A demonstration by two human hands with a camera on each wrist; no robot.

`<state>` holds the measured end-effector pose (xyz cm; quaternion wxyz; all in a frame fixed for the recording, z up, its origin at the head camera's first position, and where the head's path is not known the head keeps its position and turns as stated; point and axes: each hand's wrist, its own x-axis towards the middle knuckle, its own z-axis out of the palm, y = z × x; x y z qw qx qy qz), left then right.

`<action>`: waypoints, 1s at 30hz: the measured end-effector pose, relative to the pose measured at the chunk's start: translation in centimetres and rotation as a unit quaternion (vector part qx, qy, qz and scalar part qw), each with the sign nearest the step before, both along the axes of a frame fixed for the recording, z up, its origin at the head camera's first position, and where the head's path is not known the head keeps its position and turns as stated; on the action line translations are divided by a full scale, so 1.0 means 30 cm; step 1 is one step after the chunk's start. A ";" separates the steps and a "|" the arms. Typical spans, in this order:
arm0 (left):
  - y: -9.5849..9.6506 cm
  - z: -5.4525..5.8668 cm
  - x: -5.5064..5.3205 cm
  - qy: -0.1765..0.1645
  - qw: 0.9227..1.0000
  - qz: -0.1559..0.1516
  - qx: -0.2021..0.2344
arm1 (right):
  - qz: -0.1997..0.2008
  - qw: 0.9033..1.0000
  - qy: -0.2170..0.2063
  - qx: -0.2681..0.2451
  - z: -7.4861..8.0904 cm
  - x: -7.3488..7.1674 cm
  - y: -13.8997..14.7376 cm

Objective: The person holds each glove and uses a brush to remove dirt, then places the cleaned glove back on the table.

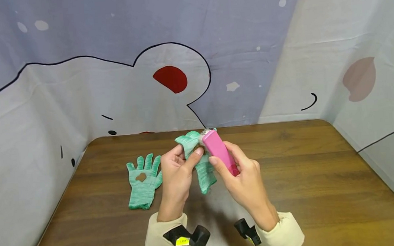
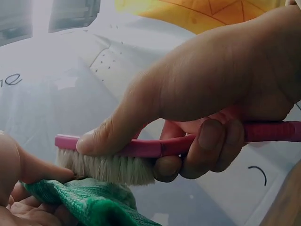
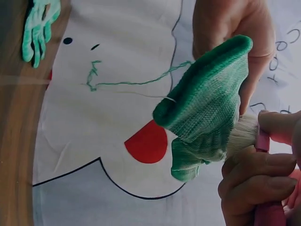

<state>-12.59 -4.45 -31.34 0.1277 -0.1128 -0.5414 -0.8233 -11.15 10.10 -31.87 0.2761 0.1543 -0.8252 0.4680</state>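
Note:
A green knit glove (image 1: 205, 173) is pinched between the thumb and fingers of my left hand (image 1: 175, 178), raised above the table. My right hand (image 1: 250, 183) grips a pink brush (image 1: 218, 148) by its handle, thumb along its back. In the left wrist view the pale bristles (image 2: 113, 168) touch the glove beside the left thumb. From the right wrist, the cuff of the held glove (image 3: 207, 89) faces the camera, with a loose green thread (image 3: 134, 83) trailing from it. A second green glove (image 1: 144, 192) lies flat to the left, showing a brown patch (image 1: 141, 177); whether stain or hole, I cannot tell.
The wooden table (image 1: 320, 183) extends to both sides of the hands. Behind it hangs a printed cloth (image 1: 233, 43) in lilac and white, reaching down to the table's back edge. Black cameras (image 1: 200, 237) sit on both wrists.

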 end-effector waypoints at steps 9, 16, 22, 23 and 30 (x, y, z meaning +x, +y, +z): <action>-0.010 -0.002 -0.009 0.000 1.000 -0.013 0.007 | -0.021 1.000 -0.003 -0.002 -0.015 -0.021 0.011; -0.023 -0.005 -0.017 -0.012 1.000 -0.011 -0.016 | -0.061 0.997 -0.034 0.011 -0.063 -0.082 0.042; -0.021 -0.008 -0.016 -0.021 0.999 -0.034 0.005 | -0.115 0.990 -0.080 -0.013 -0.074 -0.124 0.111; -0.019 -0.010 -0.017 -0.025 0.999 -0.031 0.001 | -0.108 0.990 -0.086 -0.027 -0.072 -0.123 0.116; -0.013 -0.020 -0.028 -0.042 0.999 -0.015 -0.004 | -0.027 0.992 -0.087 -0.082 -0.038 -0.086 0.084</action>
